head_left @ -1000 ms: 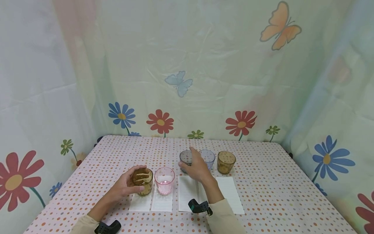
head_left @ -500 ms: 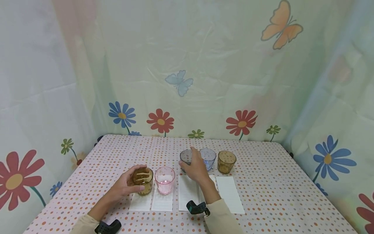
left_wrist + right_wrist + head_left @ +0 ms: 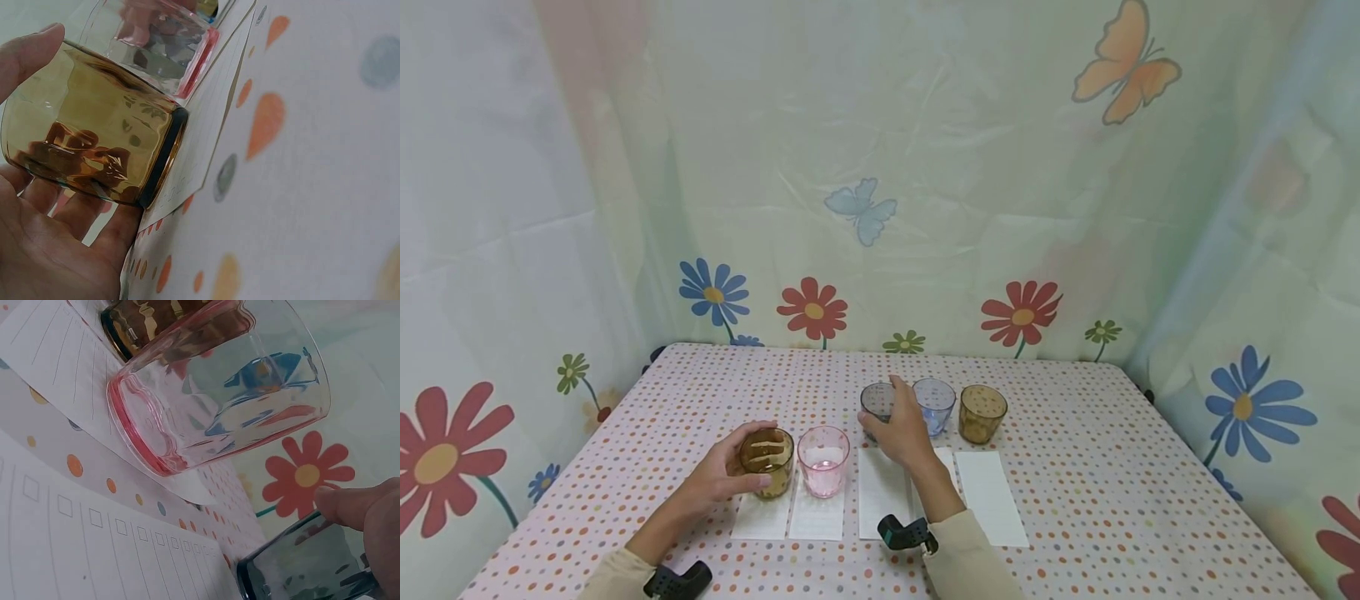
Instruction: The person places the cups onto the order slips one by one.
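Observation:
My left hand (image 3: 711,482) holds an amber glass (image 3: 781,471) that stands upright on a white paper slip. In the left wrist view, the thumb lies on one side of this glass (image 3: 106,112) and the fingers curl round the other. Beside it, apart from both hands, stands a clear pink-tinted glass (image 3: 823,467). Farther right, my right hand (image 3: 904,429) grips a grey glass (image 3: 875,402), partly hidden by the hand. The right wrist view shows the thumb against the grey glass (image 3: 300,565).
Right of the grey glass stand a blue glass (image 3: 936,404) and another amber glass (image 3: 982,415). Lined paper slips lie in a row nearer the front, among them a left one (image 3: 760,525) and a right one (image 3: 992,500). A dotted cloth (image 3: 1097,467) covers the table.
My right forearm has shifted slightly left while the hand stays at the grey glass. The left hand and its amber glass keep their place.

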